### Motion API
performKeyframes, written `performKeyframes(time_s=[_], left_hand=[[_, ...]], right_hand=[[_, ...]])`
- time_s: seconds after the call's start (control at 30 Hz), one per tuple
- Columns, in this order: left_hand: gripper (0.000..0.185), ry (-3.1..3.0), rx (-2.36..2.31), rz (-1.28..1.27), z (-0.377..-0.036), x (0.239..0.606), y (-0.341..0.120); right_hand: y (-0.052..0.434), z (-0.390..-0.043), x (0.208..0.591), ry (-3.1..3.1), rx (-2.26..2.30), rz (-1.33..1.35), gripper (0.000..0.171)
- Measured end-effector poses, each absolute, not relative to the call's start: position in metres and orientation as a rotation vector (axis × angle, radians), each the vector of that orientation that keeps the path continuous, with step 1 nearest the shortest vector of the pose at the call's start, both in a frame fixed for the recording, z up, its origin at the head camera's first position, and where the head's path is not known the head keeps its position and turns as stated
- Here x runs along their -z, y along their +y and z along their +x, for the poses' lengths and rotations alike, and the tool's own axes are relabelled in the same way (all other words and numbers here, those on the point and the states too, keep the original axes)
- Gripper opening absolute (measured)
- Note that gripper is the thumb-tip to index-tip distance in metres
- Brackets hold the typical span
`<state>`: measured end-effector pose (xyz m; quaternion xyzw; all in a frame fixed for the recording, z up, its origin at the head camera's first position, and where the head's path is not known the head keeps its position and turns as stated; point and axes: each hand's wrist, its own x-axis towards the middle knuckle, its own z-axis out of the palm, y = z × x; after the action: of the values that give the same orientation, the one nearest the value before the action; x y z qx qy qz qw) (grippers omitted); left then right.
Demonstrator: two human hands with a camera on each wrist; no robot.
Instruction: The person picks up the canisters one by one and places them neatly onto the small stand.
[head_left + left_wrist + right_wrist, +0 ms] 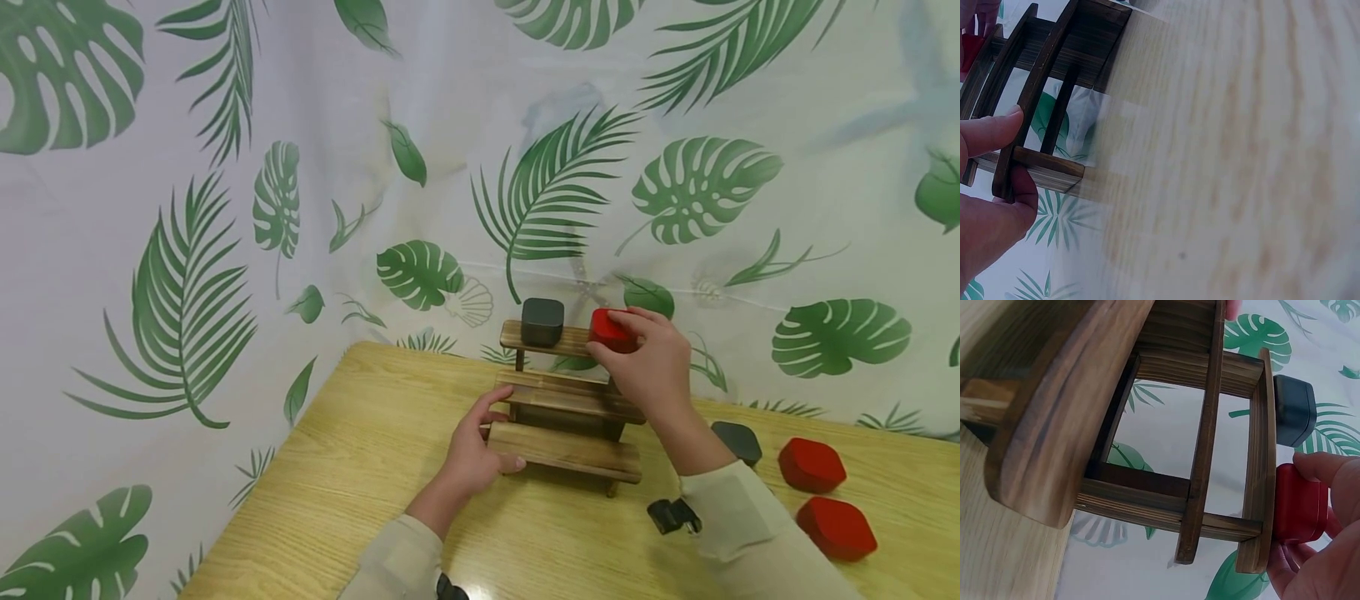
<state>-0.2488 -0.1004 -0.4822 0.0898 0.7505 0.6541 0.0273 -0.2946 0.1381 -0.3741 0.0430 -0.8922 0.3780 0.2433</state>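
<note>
A three-step wooden stand (pixel 570 446) is on the table, its left end held by my left hand (pixel 474 454). In the left wrist view the thumb and a finger (pixel 1022 190) grip the edge of a step. My right hand (pixel 654 360) holds a red rounded box (pixel 611 331) at the right end of the top step, thumb on one side and fingers on the other. In the right wrist view the red box (pixel 1299 503) sits right against the top step's surface. Left of it on that step stands a dark grey rounded box (pixel 542 322).
Right of the stand, a dark grey box (pixel 738 442) and two red boxes, one farther back (pixel 812 465) and one nearer (pixel 836 528), lie on the wooden table (pixel 360 475). A leaf-patterned curtain (pixel 450 167) hangs close behind the stand and along the left.
</note>
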Motion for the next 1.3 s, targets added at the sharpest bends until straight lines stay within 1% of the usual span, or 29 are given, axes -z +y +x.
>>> performKeyframes(time_s=[0.43,0.67,0.77,1.3], left_hand=[[0.095,2.320,-2.028,0.284,-0.248,0.482,-0.100],[0.095,2.325,-2.016,0.281,-0.248,0.483,-0.100],[0.095,2.314,-2.022,0.281,-0.249,0.483,-0.100],[0.095,2.293,-2.041,0.277,-0.249,0.482,-0.100]], right_hand=[[0.138,-0.295,0.375,-2.460,-1.049,0.096,0.051],[0.140,-0.292,0.377,-2.399,-1.144,0.083,0.064],[0.142,-0.290,0.378,-2.365,-1.197,0.087,0.067],[0.154,-0.278,0.382,-2.290,-1.225,0.078,0.063]])
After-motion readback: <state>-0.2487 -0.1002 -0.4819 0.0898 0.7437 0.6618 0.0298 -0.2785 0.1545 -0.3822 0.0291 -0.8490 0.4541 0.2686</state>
